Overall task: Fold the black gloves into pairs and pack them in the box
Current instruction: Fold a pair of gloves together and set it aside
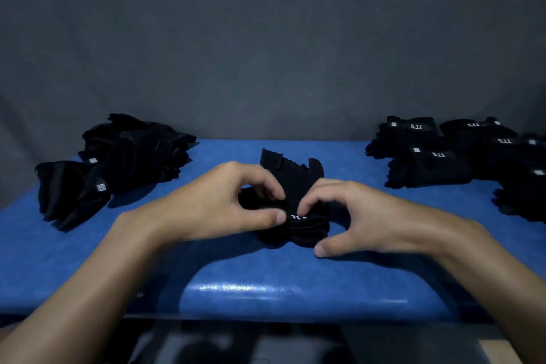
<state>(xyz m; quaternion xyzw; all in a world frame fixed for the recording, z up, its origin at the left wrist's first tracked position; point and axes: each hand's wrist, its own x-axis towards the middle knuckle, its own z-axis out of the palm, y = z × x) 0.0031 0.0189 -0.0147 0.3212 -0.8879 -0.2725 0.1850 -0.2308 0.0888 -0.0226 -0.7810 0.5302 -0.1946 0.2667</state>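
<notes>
In the head view, two bare forearms are seen nearest the camera, reaching up and inward from the lower corners. Below them, under the front edge of the bench [266, 284], only dark, blurred shapes are seen, and what they are cannot be told. The bench is covered in a glossy blue sheet.

At the middle of the bench a black glove [291, 183] is held by both hands. Its near end is rolled or folded into a thick bundle, on which small white lettering is partly shown. Its far end is raised off the blue surface, tilted away from the camera.

The left hand [212, 204] is closed on the glove: the left side of the bundle is pinched between the thumb and the curled fingers. The right hand [363, 216] is also closed on it: a curled forefinger is pressed onto the bundle beside the lettering, and the thumb is set against its near edge, low on the bench. The tips of the two hands are nearly touching over the bundle.

At the far left a heap of loose gloves [133, 154] is piled untidily, with small square labels showing. At the far right, well apart from the hands, folded pairs [428, 154] are laid in rows, each marked "5.11" in white. A plain grey backdrop [266, 38] is hung behind the bench.
</notes>
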